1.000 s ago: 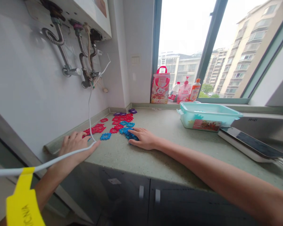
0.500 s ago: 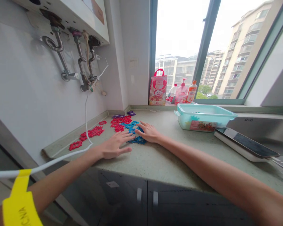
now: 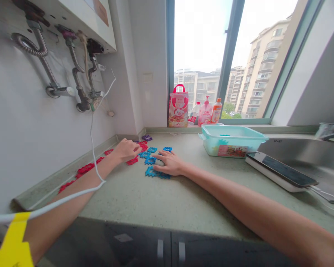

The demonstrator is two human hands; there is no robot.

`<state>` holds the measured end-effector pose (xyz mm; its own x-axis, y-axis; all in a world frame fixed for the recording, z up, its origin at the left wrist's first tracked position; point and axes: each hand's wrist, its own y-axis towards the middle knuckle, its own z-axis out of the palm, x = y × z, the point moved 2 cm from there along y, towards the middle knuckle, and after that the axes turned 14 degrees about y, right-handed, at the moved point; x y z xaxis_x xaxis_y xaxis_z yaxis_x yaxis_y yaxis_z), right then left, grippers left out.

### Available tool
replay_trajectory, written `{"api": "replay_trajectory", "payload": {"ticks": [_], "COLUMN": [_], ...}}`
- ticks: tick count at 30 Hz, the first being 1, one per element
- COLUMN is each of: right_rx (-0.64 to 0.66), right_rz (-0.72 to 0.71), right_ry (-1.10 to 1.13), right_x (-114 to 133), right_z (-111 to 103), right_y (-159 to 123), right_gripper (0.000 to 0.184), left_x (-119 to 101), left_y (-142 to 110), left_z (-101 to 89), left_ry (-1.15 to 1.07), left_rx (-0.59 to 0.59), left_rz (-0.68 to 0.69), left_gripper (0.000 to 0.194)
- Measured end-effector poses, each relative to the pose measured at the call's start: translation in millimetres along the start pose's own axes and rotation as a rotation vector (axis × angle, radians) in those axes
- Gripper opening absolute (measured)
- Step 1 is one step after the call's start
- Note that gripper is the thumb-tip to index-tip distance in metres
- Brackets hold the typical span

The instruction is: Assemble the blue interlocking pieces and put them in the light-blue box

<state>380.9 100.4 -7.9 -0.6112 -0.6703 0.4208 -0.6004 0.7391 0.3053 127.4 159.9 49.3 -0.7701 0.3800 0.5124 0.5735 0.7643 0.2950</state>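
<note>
Left hand (image 3: 126, 150) has shifted toward eleven o'clock, by red pieces (image 3: 133, 160), grip unclear. Right hand (image 3: 171, 164) spreads over blue pieces (image 3: 150, 171).

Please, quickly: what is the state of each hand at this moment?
Left hand: fingers bent at the red pieces; cannot tell whether it grips one.
Right hand: open, fingers spread over blue pieces.
</note>
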Motion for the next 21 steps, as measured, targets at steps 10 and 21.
{"api": "replay_trajectory", "payload": {"ticks": [10,21], "right_rx": [-0.250,0.063], "right_rz": [0.183,0.218], "right_ry": [0.035,-0.057], "right_x": [-19.8,-32.7], "right_z": [-17.4,-16.4], "right_y": [4.4,6.0], "right_gripper": [0.069,0.070], "left_x": [-54.0,-48.0], "left_y": [-6.9,4.9], "left_z": [-18.7,16.7], "left_ry": [-0.486,-0.272], "left_rx": [-0.051,0.125], "left_rz": [0.239,-0.061], "left_gripper": [0.046,0.070]}}
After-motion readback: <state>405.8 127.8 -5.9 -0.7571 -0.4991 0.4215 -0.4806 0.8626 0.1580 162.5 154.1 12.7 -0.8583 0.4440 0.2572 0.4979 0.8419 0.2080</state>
